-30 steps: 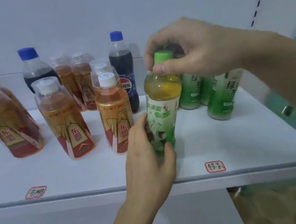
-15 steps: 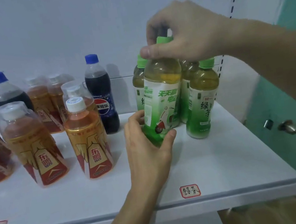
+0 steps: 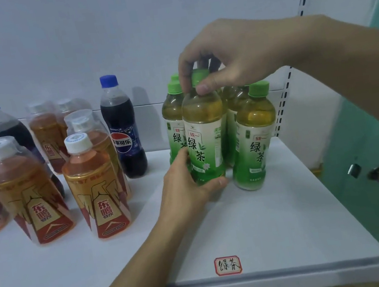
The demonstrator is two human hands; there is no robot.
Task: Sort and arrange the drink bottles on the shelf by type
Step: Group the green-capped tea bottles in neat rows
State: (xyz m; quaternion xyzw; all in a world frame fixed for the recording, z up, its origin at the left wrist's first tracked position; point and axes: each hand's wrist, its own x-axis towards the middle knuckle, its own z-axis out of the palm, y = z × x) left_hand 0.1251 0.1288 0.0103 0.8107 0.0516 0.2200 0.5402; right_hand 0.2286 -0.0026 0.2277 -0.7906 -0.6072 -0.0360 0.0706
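- White shelf (image 3: 271, 229) carries green tea, orange drink and cola bottles.
- Left hand (image 3: 185, 188) wraps the base of one tea bottle (image 3: 205, 140).
- Right hand (image 3: 231, 54) pinches its green cap, among other tea bottles (image 3: 254, 138).

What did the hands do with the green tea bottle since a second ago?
Both hands carried the held green tea bottle back and rightward into the green tea group, and turned its label to face front. The right hand still pinches the cap; the left hand still grips the base. The orange bottles and cola bottles stayed put.
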